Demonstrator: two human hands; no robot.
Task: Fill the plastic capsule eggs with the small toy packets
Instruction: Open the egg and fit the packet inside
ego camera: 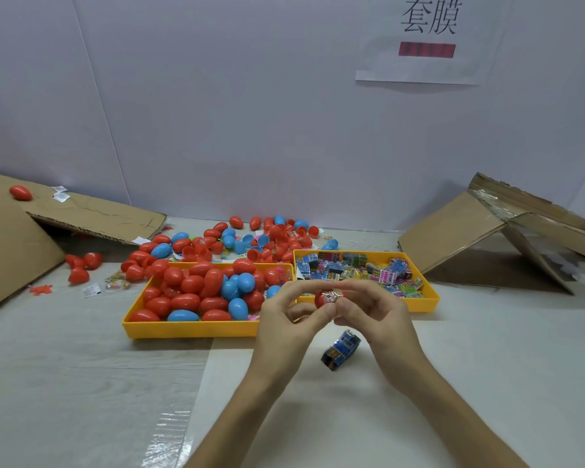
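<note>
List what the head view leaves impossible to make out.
- Head view, red egg: whole or half, hidden by fingers of left hand and right hand.
- Head view, print on packets in right tray: too small.
- Head view, red strip on wall sign: blurred.
- Head view, right cardboard: cut by frame edge.

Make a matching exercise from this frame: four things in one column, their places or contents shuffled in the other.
1. red egg
2. loose blue packet
3. left tray
4. right tray

A. holds toy packets
B. pinched between left hand and right hand
C. lies on the table, on the near side of the hands
D. holds red and blue eggs

Pairs: 1-B, 2-C, 3-D, 4-A
</note>
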